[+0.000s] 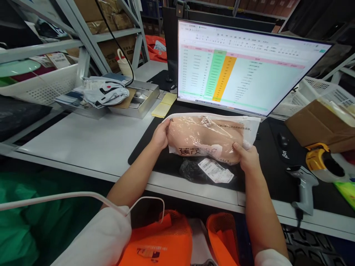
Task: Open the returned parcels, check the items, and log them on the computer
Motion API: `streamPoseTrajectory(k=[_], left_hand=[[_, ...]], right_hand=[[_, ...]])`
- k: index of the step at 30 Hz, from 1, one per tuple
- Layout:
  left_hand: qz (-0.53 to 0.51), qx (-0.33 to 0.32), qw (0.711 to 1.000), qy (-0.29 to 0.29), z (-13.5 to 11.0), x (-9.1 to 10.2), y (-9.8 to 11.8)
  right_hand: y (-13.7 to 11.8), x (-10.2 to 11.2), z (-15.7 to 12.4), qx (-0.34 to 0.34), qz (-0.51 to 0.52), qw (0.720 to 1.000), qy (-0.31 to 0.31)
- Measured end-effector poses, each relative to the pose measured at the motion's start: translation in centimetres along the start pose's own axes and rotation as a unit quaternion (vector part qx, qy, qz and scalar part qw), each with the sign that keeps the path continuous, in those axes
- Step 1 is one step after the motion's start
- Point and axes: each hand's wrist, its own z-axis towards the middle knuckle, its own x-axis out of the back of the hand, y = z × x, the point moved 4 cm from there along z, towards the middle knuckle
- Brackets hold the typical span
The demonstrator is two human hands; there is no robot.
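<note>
Held up between both hands, just above the bench (83,140): bag (206,138), clear plastic, seemingly unopened, soft beige goods inside, dark print along the lower edge. Clasped at its ends by left hand (160,136) and right hand (248,159). Just beneath the hands, lying flat: black parcel (194,171) with white label (216,170). Right of the right hand, untouched: scanner (303,186). Beyond the hands: lit monitor (244,66).

One clear bag (208,135), one black bag (194,173)
</note>
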Motion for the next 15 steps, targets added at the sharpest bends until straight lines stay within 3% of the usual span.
streamPoseTrajectory(k=[15], left_hand=[[-0.033,0.042,0.999,0.006,-0.2,-0.5,0.0]], right_hand=[[1.8,0.7,0.9,0.024,0.062,0.998,0.017]])
